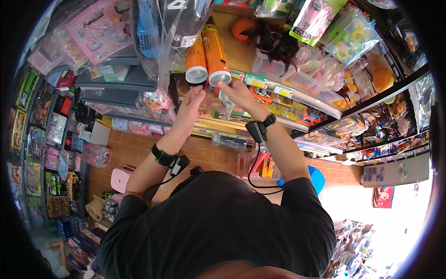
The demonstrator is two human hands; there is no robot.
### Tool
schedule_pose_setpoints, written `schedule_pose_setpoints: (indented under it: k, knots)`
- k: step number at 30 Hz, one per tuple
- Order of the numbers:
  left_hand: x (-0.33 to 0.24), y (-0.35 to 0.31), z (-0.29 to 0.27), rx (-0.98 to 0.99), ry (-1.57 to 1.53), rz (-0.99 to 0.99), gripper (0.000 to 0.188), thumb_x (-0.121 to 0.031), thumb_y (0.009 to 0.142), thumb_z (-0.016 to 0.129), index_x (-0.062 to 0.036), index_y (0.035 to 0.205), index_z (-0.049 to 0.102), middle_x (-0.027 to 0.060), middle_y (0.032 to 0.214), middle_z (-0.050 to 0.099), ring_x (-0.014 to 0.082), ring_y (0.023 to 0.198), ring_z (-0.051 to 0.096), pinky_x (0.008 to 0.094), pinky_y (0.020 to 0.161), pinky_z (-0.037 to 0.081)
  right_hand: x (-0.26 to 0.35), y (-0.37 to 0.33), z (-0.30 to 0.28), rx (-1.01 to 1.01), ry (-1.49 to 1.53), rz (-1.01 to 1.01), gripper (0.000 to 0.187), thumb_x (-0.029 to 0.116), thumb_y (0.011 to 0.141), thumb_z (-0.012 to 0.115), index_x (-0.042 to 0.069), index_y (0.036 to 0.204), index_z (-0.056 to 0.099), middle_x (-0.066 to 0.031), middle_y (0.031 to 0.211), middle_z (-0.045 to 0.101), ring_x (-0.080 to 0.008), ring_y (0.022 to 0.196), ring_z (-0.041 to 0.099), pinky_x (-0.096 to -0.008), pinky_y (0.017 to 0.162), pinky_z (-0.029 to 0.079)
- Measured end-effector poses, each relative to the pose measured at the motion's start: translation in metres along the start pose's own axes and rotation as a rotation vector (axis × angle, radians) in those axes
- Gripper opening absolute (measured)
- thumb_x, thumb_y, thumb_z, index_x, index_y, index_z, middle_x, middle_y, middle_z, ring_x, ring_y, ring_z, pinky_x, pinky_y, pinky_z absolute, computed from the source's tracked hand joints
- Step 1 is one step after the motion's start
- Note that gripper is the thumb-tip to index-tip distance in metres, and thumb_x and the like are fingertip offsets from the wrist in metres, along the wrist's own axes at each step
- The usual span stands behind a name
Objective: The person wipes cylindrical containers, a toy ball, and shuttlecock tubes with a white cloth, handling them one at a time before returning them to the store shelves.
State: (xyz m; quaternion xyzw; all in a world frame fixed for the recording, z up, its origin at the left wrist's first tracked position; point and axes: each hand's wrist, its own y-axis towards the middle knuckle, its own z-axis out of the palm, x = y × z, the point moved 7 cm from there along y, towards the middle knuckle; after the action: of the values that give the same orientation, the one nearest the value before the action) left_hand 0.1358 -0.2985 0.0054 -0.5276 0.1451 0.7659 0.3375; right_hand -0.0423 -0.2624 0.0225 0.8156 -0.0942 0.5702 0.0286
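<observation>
Two orange cardboard tubes with white end caps lie side by side on the upper shelf, their ends jutting over its front edge. My right hand [239, 96] holds a crumpled whitish cloth [226, 104] that hangs below its fingers. Its thumb and fingertips are at the cap of the right tube [214, 50]. Just below the cap of the left tube [195, 56] is my left hand [188, 111], fingers stretched out and a little apart, with nothing visible in it. Whether its fingertips touch the tube I cannot tell.
Clear plastic packaging [162, 46] hangs left of the tubes. To their right stand a clear bin of feathery pieces [320, 69] and dark feathers [278, 46]. A pink stool [121, 179] and a blue stool [317, 179] stand on the tiled floor [213, 160]. Packed shelves line the left.
</observation>
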Motion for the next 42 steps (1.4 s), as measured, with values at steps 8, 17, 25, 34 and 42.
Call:
schedule_pose_setpoints:
  k: [8,17,25,34,42]
  knots:
    - [0.010,0.017,0.017,-0.027,-0.082,-0.016,0.040,-0.028,0.101,0.053,-0.0063,0.135,0.050,0.0155,0.123,0.064,0.0263,0.104,0.065,0.0371,0.084,0.052,-0.032,-0.051,-0.027,0.018,-0.089,-0.086,0.046,0.039,0.088,0.074,-0.002,0.105,0.068,-0.0108,0.087,0.070,-0.0163,0.081,0.066,-0.0315,0.073,0.053]
    - [0.151,0.000,0.046,-0.028,0.082,-0.400,0.035,-0.013,0.098,0.057,-0.0014,0.130,0.055,0.0152,0.110,0.069,0.0222,0.099,0.068,0.0304,0.071,0.056,-0.296,-0.260,-0.154,-0.132,-0.460,0.328,0.032,0.033,0.084,0.070,0.002,0.091,0.073,-0.0123,0.083,0.072,-0.0227,0.078,0.069,-0.0346,0.071,0.053]
    - [0.234,-0.036,0.138,0.187,0.327,-0.462,0.050,0.008,0.089,0.052,0.0029,0.139,0.047,0.0185,0.134,0.057,0.0206,0.114,0.061,0.0334,0.088,0.056,-0.553,-0.473,-0.181,-0.092,-0.446,0.821,0.041,0.037,0.076,0.064,-0.001,0.086,0.072,-0.0255,0.081,0.069,-0.0387,0.077,0.069,-0.0478,0.069,0.054]
    - [0.258,-0.060,0.261,0.182,0.521,-0.447,0.051,-0.002,0.092,0.058,0.0015,0.142,0.045,0.0168,0.141,0.051,0.0216,0.109,0.064,0.0321,0.089,0.053,-0.652,-0.518,-0.240,-0.266,-0.245,1.070,0.055,0.042,0.075,0.069,-0.009,0.095,0.070,-0.0289,0.096,0.070,-0.0399,0.093,0.070,-0.0449,0.080,0.056]
    - [0.283,-0.094,0.291,0.069,0.594,-0.524,0.040,-0.007,0.096,0.057,-0.0024,0.135,0.052,0.0127,0.130,0.059,0.0217,0.104,0.066,0.0313,0.086,0.052,-0.676,-0.458,-0.332,-0.391,-0.307,0.891,0.068,0.048,0.075,0.073,-0.005,0.116,0.062,-0.0263,0.107,0.069,-0.0379,0.103,0.067,-0.0460,0.089,0.054]
